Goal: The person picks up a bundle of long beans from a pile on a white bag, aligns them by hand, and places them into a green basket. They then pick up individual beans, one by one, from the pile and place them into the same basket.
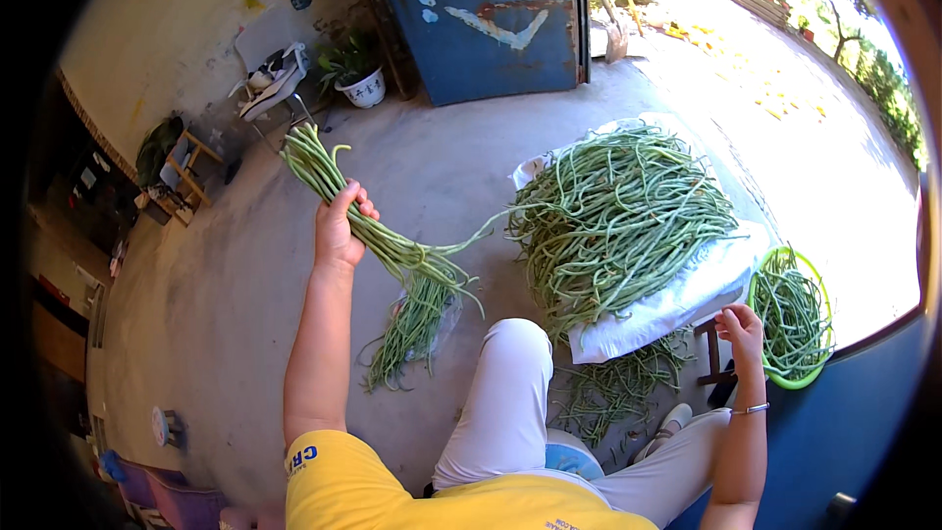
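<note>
1 long-bean bundle [392, 247] is held above the floor [226, 285], clamped by the left hand [340, 228]: likely light, bendy, snappable, best gripped mid-length. The right hand's [742, 330] finger closure cannot be told.

Lettering [303, 457] on yellow shirt [358, 487] and white pot [364, 91]

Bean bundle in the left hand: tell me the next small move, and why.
Perhaps bring the right hand across to tuck in the stray bean: it juts from the bundle toward the heap, the left hand is gripping, and nothing clearly shows in the right.
</note>
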A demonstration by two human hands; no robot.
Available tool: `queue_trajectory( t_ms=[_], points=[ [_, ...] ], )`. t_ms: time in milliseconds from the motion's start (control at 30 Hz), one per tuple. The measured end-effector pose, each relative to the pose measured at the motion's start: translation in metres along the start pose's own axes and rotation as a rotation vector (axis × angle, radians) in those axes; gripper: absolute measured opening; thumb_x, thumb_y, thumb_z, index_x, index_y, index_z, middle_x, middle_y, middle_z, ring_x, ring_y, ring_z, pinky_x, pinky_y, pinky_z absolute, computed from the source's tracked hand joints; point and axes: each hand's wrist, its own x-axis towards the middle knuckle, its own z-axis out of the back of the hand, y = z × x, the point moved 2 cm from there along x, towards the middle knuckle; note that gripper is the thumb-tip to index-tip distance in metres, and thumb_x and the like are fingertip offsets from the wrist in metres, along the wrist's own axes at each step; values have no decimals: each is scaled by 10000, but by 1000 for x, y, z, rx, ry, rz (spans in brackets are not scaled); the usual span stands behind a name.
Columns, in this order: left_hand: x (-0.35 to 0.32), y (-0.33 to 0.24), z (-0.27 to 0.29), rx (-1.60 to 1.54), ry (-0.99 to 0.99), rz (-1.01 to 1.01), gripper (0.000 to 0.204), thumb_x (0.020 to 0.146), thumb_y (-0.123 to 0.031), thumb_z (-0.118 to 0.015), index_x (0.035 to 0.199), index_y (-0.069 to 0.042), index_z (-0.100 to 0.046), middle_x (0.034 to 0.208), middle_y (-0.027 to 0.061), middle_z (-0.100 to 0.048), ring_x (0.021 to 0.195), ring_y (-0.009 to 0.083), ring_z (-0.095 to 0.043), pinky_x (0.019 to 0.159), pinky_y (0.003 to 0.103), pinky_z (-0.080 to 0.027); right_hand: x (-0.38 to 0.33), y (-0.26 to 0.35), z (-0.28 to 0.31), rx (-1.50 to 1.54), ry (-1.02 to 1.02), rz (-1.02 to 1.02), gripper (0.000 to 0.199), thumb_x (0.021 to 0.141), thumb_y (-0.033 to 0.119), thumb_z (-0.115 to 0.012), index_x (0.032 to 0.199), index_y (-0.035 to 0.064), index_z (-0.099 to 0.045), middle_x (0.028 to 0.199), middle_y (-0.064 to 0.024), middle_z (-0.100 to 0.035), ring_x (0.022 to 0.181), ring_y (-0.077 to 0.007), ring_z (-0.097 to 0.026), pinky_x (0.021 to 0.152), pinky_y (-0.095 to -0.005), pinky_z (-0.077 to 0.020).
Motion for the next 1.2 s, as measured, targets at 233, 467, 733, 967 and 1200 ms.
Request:
queue_trajectory(
  t_ms=[233, 467, 733, 967, 1200],
  points=[
    [-24, 12, 126, 416, -271, 1, 134, 785, -88, -593, 864, -66, -487, 666, 11, -492, 522, 108, -481, 483, 259, -414, 14, -39, -1, -94, -64, -52, 127, 866, 160, -552, 895, 40, -579, 742, -34, -620, 585, -64, -553, 519, -172, -435],
    [-18, 64, 210, 1151, -296, 343, 143, 711, -85, -609, 785, -11, -512, 636, 53, -534, 536, 109, -533, 511, 265, -443, 24, -58, 9, -229, -212, -34, 135, 885, 163, -541, 881, 33, -577, 728, -25, -607, 577, -52, -530, 503, -168, -415],
    [8, 327, 334, 1694, -375, 236, 277, 701, -178, -629, 897, -5, -538, 799, 201, -607, 766, 411, -579, 678, 484, -464, 30, -65, -4, -398, -269, -64, 128, 890, 140, -528, 855, 26, -572, 699, -20, -586, 560, -59, -522, 509, -181, -422],
    [46, 385, 323, 1767, -244, 335, 339, 716, -230, -673, 910, -2, -513, 848, 200, -597, 795, 391, -584, 695, 479, -462, 55, -36, -11, -504, -344, 56, 130, 902, 139, -520, 850, 29, -565, 669, 26, -521, 571, -32, -433, 524, -168, -352],
    [50, 388, 300, 1957, -249, 602, 536, 639, -337, -757, 1015, -41, -515, 1059, 145, -530, 1030, 329, -504, 781, 473, -450, 48, -3, -59, -733, -529, 451, 130, 884, 78, -509, 976, 7, -566, 964, -92, -595, 887, -159, -551, 807, -274, -434]
  ],
)
